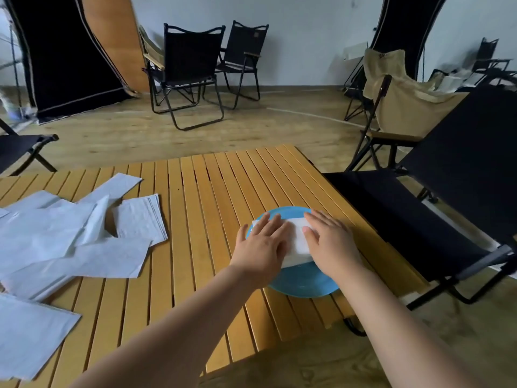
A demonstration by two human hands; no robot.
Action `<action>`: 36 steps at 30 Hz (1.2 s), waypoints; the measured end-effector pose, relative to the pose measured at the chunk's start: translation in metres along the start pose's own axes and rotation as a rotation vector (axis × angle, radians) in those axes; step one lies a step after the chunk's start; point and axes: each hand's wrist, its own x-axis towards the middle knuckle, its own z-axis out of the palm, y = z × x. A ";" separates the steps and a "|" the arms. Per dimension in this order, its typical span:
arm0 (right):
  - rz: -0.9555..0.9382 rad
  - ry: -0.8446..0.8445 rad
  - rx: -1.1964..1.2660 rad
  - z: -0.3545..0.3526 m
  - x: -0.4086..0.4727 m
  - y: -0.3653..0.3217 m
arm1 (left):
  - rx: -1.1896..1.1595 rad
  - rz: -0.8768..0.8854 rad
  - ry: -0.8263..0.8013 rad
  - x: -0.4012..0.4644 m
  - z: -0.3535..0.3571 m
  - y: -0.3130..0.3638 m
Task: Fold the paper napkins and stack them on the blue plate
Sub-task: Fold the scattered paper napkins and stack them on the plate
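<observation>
A blue plate [303, 282] sits near the right edge of the slatted wooden table [195, 208]. A folded white napkin [298, 245] lies on the plate. My left hand [261, 247] lies flat on the napkin's left side with fingers straight. My right hand [331, 242] presses flat on its right side. Several unfolded white napkins [70, 236] are spread over the table's left part, some overlapping. One more napkin [30, 331] lies at the near left edge.
A black folding chair [436, 208] stands close against the table's right side. More folding chairs [190, 71] stand farther back on the wooden floor. A beige chair [402, 107] is at the right rear. Bare slats run between the plate and the loose napkins.
</observation>
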 end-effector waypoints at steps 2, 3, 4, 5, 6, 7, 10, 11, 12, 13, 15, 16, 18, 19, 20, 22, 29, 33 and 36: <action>0.024 -0.079 -0.066 0.005 0.001 0.002 | -0.035 -0.053 -0.045 -0.001 0.003 -0.003; 0.030 -0.102 -0.079 0.008 0.002 0.003 | -0.038 -0.064 -0.057 -0.001 0.004 -0.005; 0.033 -0.114 -0.085 0.009 0.002 0.004 | -0.038 -0.069 -0.066 -0.001 0.005 -0.005; 0.037 -0.121 -0.089 0.011 0.003 0.005 | -0.038 -0.070 -0.073 -0.001 0.005 -0.005; 0.041 -0.125 -0.092 0.011 0.003 0.005 | -0.039 -0.071 -0.079 0.000 0.005 -0.005; 0.043 -0.128 -0.093 0.012 0.003 0.005 | -0.040 -0.075 -0.085 0.000 0.005 -0.005; 0.039 -0.133 -0.100 0.013 0.002 0.005 | -0.045 -0.089 -0.104 -0.001 0.007 -0.004; 0.040 -0.138 -0.107 0.012 0.002 0.004 | -0.045 -0.093 -0.110 -0.001 0.007 -0.004; 0.044 -0.144 -0.118 0.012 0.003 0.003 | -0.046 -0.098 -0.116 -0.002 0.006 -0.004; 0.051 -0.150 -0.130 0.010 0.002 0.002 | -0.048 -0.104 -0.123 -0.002 0.004 -0.003; 0.079 -0.150 -0.151 0.007 0.002 -0.002 | -0.053 -0.123 -0.132 -0.002 0.001 -0.003; 0.099 -0.144 -0.160 0.005 0.001 -0.004 | -0.054 -0.136 -0.132 -0.003 -0.001 -0.003; 0.136 -0.131 -0.170 0.000 -0.001 -0.009 | -0.051 -0.161 -0.128 -0.006 -0.006 -0.005; 0.143 -0.124 -0.174 -0.003 -0.002 -0.011 | -0.044 -0.171 -0.125 -0.008 -0.009 -0.006; 0.142 -0.116 -0.178 -0.006 -0.003 -0.014 | -0.037 -0.180 -0.120 -0.010 -0.012 -0.007; 0.136 -0.102 -0.180 -0.013 -0.004 -0.021 | -0.033 -0.199 -0.107 -0.015 -0.020 -0.009; 0.090 -0.055 -0.077 -0.032 -0.009 -0.065 | -0.055 -0.252 -0.053 -0.050 -0.063 -0.038; 0.039 -0.042 0.030 -0.030 -0.016 -0.111 | -0.033 -0.321 -0.017 -0.090 -0.090 -0.063; -0.020 -0.048 0.119 -0.022 -0.025 -0.153 | -0.034 -0.393 0.008 -0.126 -0.108 -0.086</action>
